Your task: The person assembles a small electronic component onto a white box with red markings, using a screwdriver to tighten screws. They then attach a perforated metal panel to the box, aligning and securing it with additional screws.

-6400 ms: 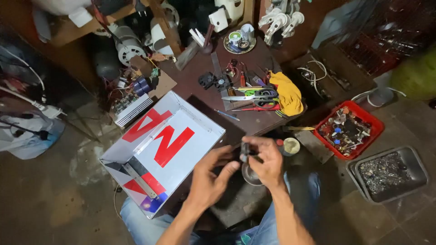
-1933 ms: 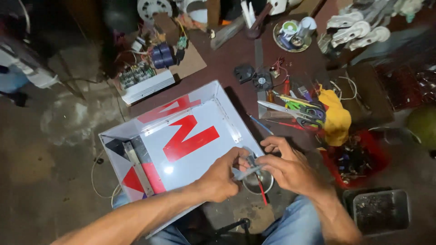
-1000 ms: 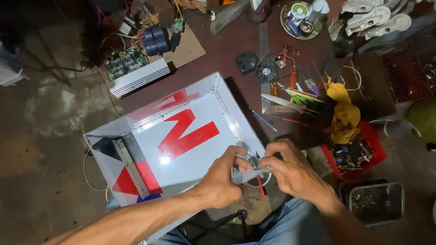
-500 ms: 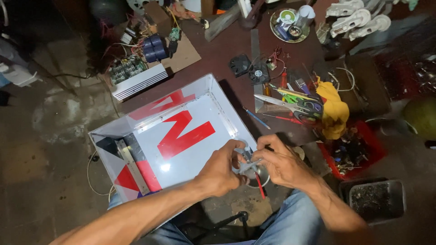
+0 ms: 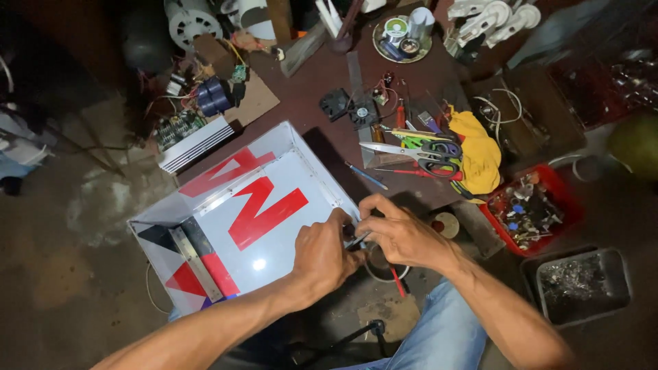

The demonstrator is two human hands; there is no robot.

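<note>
Both hands, left hand (image 5: 322, 250) and right hand (image 5: 401, 233), pinch a small metal part (image 5: 356, 240) in a tight grip at the sign box (image 5: 240, 212) corner. Likely risk: fingers crowd it, so it could slip and drop by the red-handled screwdriver (image 5: 396, 281).

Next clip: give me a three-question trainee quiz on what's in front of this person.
1. True or false: both hands meet at the near right corner of the white sign box.
2. What colour is the tray of small parts right of the right hand?
A) red B) blue C) green
3. Which cutting tool lies beside the yellow cloth?

Key:
1. True; the left hand and right hand pinch a small metal piece there.
2. A
3. Scissors.
</note>
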